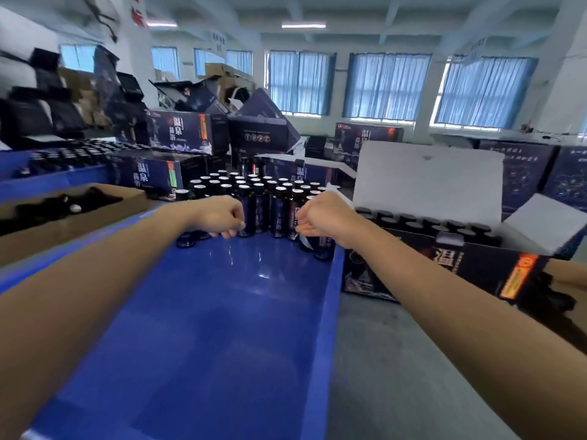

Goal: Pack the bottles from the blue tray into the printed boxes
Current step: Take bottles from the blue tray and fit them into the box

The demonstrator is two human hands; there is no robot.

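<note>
Bottles (269,214) between left hand (219,215), right hand (325,217)

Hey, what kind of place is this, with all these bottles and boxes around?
Most likely a factory or warehouse packing floor: a blue tray of dark bottles, an open printed box already holding bottles, and matching boxes piled up behind.
</note>
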